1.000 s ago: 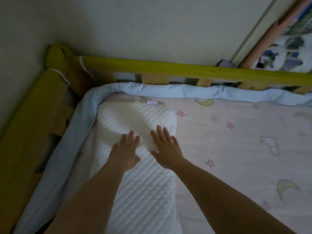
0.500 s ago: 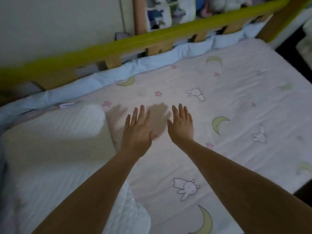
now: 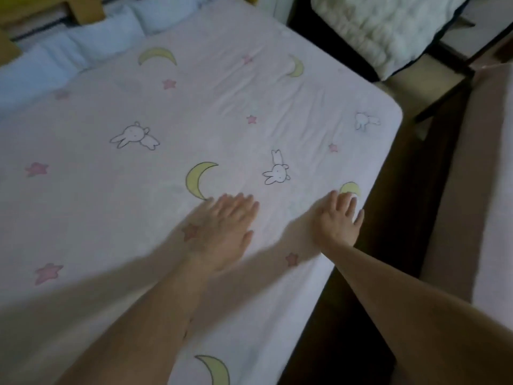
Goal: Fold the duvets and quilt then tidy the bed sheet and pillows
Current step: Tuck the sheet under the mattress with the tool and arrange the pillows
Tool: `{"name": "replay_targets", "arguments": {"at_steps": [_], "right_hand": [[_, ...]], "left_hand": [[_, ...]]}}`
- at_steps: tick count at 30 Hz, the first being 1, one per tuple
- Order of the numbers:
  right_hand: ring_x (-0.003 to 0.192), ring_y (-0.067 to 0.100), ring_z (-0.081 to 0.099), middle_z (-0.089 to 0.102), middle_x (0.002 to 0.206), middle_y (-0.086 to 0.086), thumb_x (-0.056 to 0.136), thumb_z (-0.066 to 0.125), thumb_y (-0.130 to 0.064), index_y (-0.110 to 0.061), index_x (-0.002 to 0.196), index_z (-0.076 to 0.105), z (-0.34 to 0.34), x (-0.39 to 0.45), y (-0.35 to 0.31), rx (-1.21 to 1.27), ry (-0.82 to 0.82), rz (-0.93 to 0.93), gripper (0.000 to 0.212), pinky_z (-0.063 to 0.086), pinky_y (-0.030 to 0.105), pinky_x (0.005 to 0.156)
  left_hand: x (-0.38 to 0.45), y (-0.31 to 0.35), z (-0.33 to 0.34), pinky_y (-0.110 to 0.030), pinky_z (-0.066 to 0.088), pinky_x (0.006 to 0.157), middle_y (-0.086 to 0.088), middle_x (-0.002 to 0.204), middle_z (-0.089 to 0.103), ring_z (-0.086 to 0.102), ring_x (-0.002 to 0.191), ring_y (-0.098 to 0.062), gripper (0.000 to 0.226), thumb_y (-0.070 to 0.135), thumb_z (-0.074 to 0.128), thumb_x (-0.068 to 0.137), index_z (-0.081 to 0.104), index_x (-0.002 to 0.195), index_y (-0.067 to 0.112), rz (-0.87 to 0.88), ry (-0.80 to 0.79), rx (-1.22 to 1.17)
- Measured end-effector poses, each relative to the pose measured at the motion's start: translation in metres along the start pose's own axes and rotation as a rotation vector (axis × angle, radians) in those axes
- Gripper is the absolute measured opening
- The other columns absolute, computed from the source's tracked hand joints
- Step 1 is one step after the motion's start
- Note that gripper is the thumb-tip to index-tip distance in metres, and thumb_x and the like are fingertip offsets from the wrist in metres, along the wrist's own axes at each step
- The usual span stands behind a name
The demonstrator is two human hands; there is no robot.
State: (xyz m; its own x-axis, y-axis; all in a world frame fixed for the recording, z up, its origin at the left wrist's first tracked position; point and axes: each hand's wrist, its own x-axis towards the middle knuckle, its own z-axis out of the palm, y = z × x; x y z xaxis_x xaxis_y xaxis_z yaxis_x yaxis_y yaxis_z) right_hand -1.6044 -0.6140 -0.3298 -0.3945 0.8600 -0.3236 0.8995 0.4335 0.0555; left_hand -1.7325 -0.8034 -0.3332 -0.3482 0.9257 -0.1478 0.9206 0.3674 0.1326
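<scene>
Both hands, the left hand [image 3: 222, 226] and right hand [image 3: 337, 218], lie flat with fingers spread on the pale pink cotton bed sheet [image 3: 222, 107] printed with moons, stars and rabbits, smoothing it beneath them, which suggests folding is done and tidying remains.

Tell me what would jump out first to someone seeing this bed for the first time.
Two bare hands lie flat with fingers spread on the bed sheet, the left hand mid-bed and the right hand near the bed's right edge. The sheet's print of yellow moons, pink stars and white rabbits fills the frame. A fluffy white blanket sits at top right, off the bed.
</scene>
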Motion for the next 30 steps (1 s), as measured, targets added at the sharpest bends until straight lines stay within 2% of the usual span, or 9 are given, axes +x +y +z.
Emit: {"name": "replay_targets", "arguments": {"at_steps": [3, 6, 10, 14, 18, 20, 23, 25, 30], "right_hand": [[0.147, 0.023, -0.010, -0.009, 0.160, 0.007, 0.102, 0.018, -0.032, -0.020, 0.154, -0.002, -0.023, 0.022, -0.051, 0.091, 0.082, -0.287, 0.056, -0.004, 0.040, 0.120], [0.148, 0.024, -0.004, -0.003, 0.161, 0.007, 0.101, 0.028, -0.034, -0.020, 0.154, 0.007, -0.031, 0.051, -0.130, 0.211, 0.105, -0.570, 0.058, -0.002, 0.039, 0.120], [0.148, 0.024, -0.007, -0.003, 0.161, 0.007, 0.100, 0.030, -0.037, -0.022, 0.153, 0.005, -0.035, 0.117, -0.190, 0.228, 0.063, -0.687, 0.061, -0.006, 0.039, 0.119], [0.148, 0.017, -0.009, -0.003, 0.161, -0.001, 0.099, 0.017, -0.040, -0.028, 0.153, 0.005, -0.028, 0.186, -0.120, 0.157, 0.157, -0.643, 0.057, -0.010, 0.037, 0.118], [0.146, 0.017, -0.018, -0.015, 0.160, 0.000, 0.098, 0.001, -0.037, -0.025, 0.153, -0.008, -0.047, 0.253, 0.012, 0.067, 0.148, -0.247, 0.057, -0.007, 0.040, 0.120], [0.146, 0.020, -0.018, -0.016, 0.159, 0.004, 0.100, 0.002, -0.036, -0.020, 0.153, -0.007, -0.059, 0.271, 0.025, 0.077, 0.097, -0.170, 0.056, -0.004, 0.043, 0.120], [0.148, 0.021, -0.009, -0.005, 0.161, 0.006, 0.097, 0.007, -0.037, -0.016, 0.154, 0.003, -0.074, 0.299, -0.040, 0.195, 0.179, -0.309, 0.060, -0.001, 0.043, 0.120], [0.147, 0.022, -0.010, -0.005, 0.161, 0.007, 0.097, 0.014, -0.043, -0.017, 0.154, 0.003, -0.080, 0.316, -0.093, 0.231, 0.181, -0.489, 0.063, -0.003, 0.043, 0.119], [0.148, 0.024, -0.004, 0.006, 0.160, 0.009, 0.098, 0.027, -0.038, -0.015, 0.153, 0.015, -0.069, 0.351, -0.113, 0.256, 0.245, -0.627, 0.061, 0.000, 0.044, 0.119]], "left_hand": [[0.039, -0.036, -0.036, -0.047, 0.003, 0.118, -0.012, 0.161, 0.008, 0.006, 0.148, -0.030, 0.064, 0.040, 0.031, 0.101, 0.009, 0.153, 0.010, -0.505, 0.007, -0.084], [0.056, -0.065, -0.053, -0.050, 0.009, 0.119, -0.014, 0.161, 0.001, 0.002, 0.147, -0.034, 0.069, 0.043, 0.031, 0.100, 0.003, 0.153, 0.010, -0.708, -0.021, -0.151], [0.090, -0.089, -0.040, -0.052, 0.005, 0.118, -0.009, 0.161, -0.008, -0.006, 0.147, -0.033, 0.067, 0.047, 0.025, 0.100, -0.002, 0.154, 0.018, -0.710, -0.098, -0.080], [0.187, -0.073, -0.016, -0.058, -0.005, 0.116, -0.007, 0.159, -0.022, -0.017, 0.145, -0.038, 0.064, 0.054, 0.006, 0.098, -0.015, 0.152, 0.026, -0.717, -0.090, -0.080], [0.282, -0.029, -0.014, -0.050, -0.004, 0.119, -0.005, 0.157, -0.026, -0.020, 0.145, -0.034, 0.066, 0.052, -0.012, 0.092, -0.023, 0.149, 0.021, -0.164, -0.072, 0.032], [0.311, -0.030, -0.025, -0.047, 0.000, 0.120, -0.003, 0.159, -0.017, -0.011, 0.148, -0.027, 0.064, 0.049, -0.005, 0.095, -0.015, 0.151, 0.019, 0.026, -0.066, 0.073], [0.358, -0.060, -0.057, -0.055, 0.004, 0.115, -0.011, 0.161, 0.006, 0.008, 0.147, -0.034, 0.063, 0.044, 0.018, 0.099, 0.009, 0.154, 0.015, -0.486, 0.114, 0.070], [0.395, -0.082, -0.061, -0.059, 0.001, 0.115, -0.012, 0.161, -0.003, -0.001, 0.147, -0.037, 0.066, 0.050, 0.016, 0.099, 0.001, 0.154, 0.017, -0.709, 0.059, 0.011], [0.453, -0.084, -0.024, -0.055, 0.001, 0.117, -0.006, 0.162, -0.003, -0.004, 0.147, -0.036, 0.070, 0.056, 0.001, 0.093, -0.001, 0.154, 0.023, -0.623, 0.097, 0.056]]}}
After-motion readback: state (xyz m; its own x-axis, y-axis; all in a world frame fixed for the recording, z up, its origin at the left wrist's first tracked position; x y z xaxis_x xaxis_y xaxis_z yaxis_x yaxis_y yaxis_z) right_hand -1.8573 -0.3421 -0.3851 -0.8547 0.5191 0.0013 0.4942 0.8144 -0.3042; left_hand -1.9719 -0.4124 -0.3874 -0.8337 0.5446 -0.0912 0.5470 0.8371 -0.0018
